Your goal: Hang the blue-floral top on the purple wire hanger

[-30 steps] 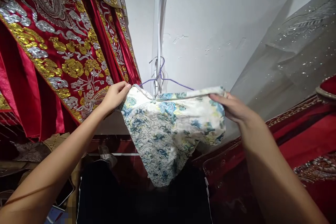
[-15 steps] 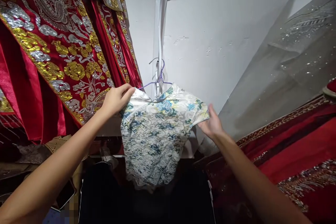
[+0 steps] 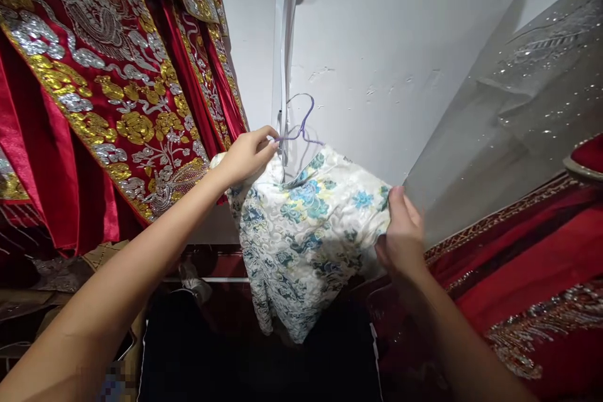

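Observation:
A small white garment with blue, green and yellow flowers hangs on a purple wire hanger against the white wall. My left hand pinches the hanger's left arm at the garment's collar. On the right, my right hand grips the garment's sleeve edge. The cloth droops between both hands, its hem hanging lower down.
Red robes with gold and silver embroidery hang close on the left. A grey sequinned fabric and more red embroidered cloth fill the right. A white pipe runs up the wall. Dark items lie below.
My left hand moved right and up from the garment's shoulder to the hanger wire. The right hand rose and closed on the right sleeve. The hanger and garment lifted and tilted.

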